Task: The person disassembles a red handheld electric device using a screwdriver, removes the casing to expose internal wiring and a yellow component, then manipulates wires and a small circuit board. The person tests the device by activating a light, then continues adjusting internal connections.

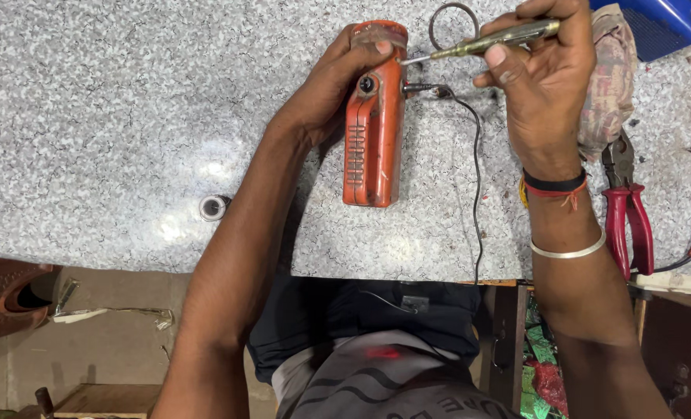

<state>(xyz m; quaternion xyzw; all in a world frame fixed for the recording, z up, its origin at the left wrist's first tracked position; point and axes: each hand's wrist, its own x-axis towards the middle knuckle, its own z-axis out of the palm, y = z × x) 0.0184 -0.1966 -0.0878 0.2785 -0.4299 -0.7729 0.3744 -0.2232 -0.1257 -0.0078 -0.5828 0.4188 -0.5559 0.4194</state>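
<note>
An orange torch body (375,132) lies lengthwise on the speckled grey worktop (112,116). My left hand (331,81) grips its far end from the left, thumb over the top by the clear front rim. My right hand (543,74) holds a slim screwdriver (489,40) with a greenish clear handle; its metal tip touches the torch's upper right side. A thin black wire (477,186) is plugged into the torch's right side and runs toward me over the table edge.
Red-handled pliers (625,206) lie to the right of my right wrist, beside a crumpled cloth (613,85). A metal ring (454,23) sits behind the torch. A small round metal part (214,206) rests near the front edge. A blue box (659,22) stands far right.
</note>
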